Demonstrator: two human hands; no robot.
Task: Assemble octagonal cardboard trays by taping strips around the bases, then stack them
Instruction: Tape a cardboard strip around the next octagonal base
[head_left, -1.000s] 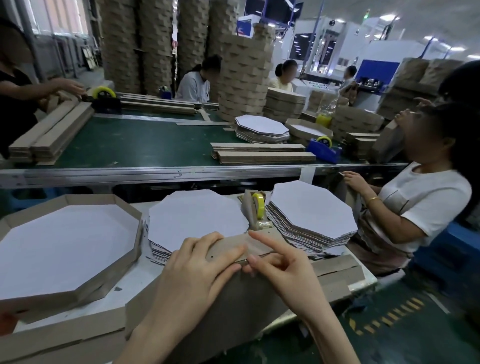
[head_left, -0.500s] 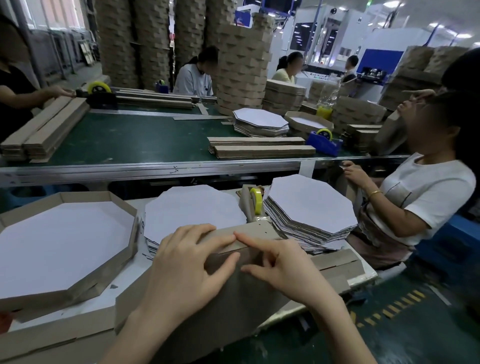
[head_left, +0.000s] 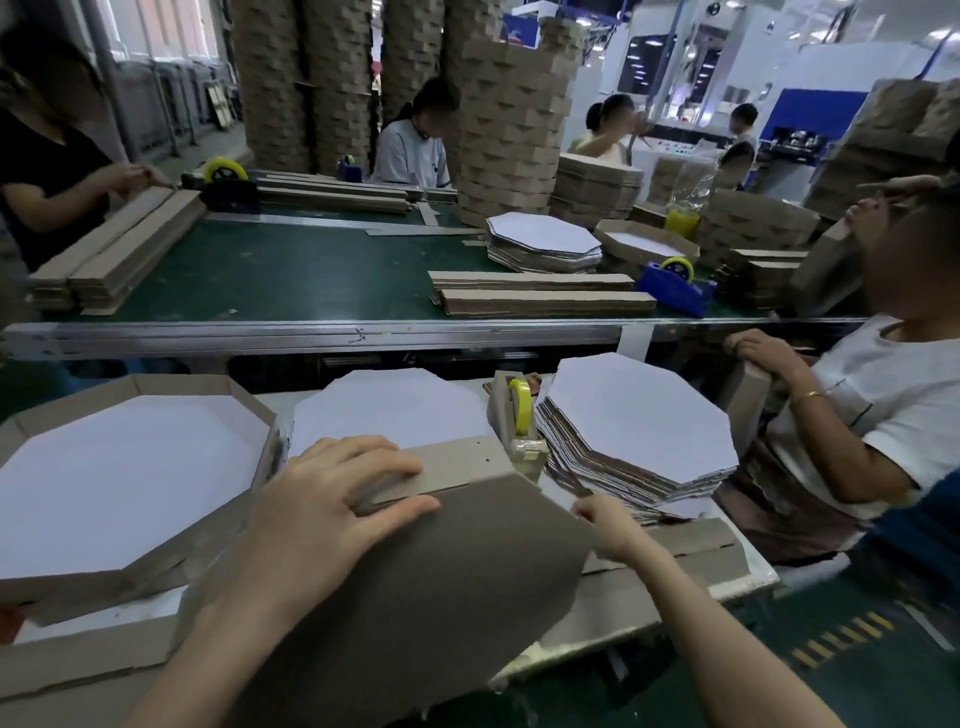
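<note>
Head view, left hand (head_left: 337, 499) pinching cardboard strip (head_left: 457, 462) against tilted octagonal tray (head_left: 441, 597), right hand (head_left: 610, 527) curled at its right corner, grip unclear.

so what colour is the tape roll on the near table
Yellow tape roll, head view.

The near tray (head_left: 415, 597) at 6 o'clock is plain brown cardboard, matt and faintly fibrous, and its wall strip (head_left: 457, 462) is the same dull board. At 9 o'clock the finished tray (head_left: 182, 384) has raw brown walls round a smooth white paper-faced floor. The base stack (head_left: 639, 415) at 3 o'clock shows that white matt face over ragged corrugated edges. Beside it the tape roll (head_left: 521, 405) is glossy yellow. The table (head_left: 748, 584) is smooth and white. At 12 o'clock the conveyor belt (head_left: 285, 270) is dull green, its rail (head_left: 311, 332) scuffed brushed metal. The dispenser (head_left: 675, 288) at 2 o'clock is shiny blue plastic.
</note>
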